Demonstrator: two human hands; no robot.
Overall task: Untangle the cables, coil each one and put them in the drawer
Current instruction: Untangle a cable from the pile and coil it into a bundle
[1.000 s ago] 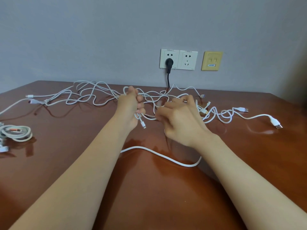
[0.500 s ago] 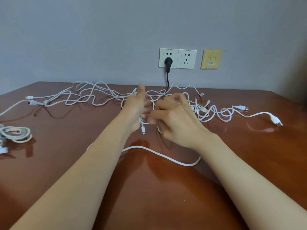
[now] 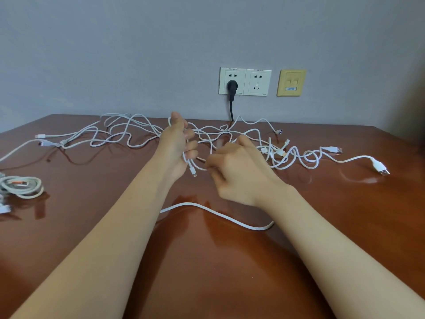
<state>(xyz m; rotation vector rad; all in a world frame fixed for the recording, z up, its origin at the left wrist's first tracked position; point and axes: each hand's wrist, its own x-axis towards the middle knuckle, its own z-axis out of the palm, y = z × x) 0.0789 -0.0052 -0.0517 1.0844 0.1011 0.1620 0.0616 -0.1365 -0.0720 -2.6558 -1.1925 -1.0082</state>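
**On the desk, mid-tangle: working one white lead free**

Nearest the camera, a loose run of white cable (image 3: 230, 219) lies curved on the brown desk (image 3: 207, 284) between the two forearms. Just beyond it, the left grip (image 3: 177, 148) has its fingers curled round a few white strands, and a small connector (image 3: 193, 173) hangs below the palm. The right grip (image 3: 239, 173) sits just beside it. Its thumb and forefinger seem to pinch one strand running across to the left, and its other fingers are curled in. Behind both, the tangle (image 3: 278, 158) sprawls from the desk's left edge to a USB plug (image 3: 380, 169) far right. One coiled cable (image 3: 23, 186) lies at the left edge, well apart. On the wall, a black plug (image 3: 231, 85) sits in a socket. No drawer is in view.

This looks like an early stage of untangling, since most leads are knotted together. To do it well, the left grip should steady the bundle while the right follows the hanging connector back through each crossing. The end should be fed through loops rather than tugged, because pulling would likely tighten the knots and drag the rest along. Slack helps, and once the lead is free it can be coiled beside the finished one.
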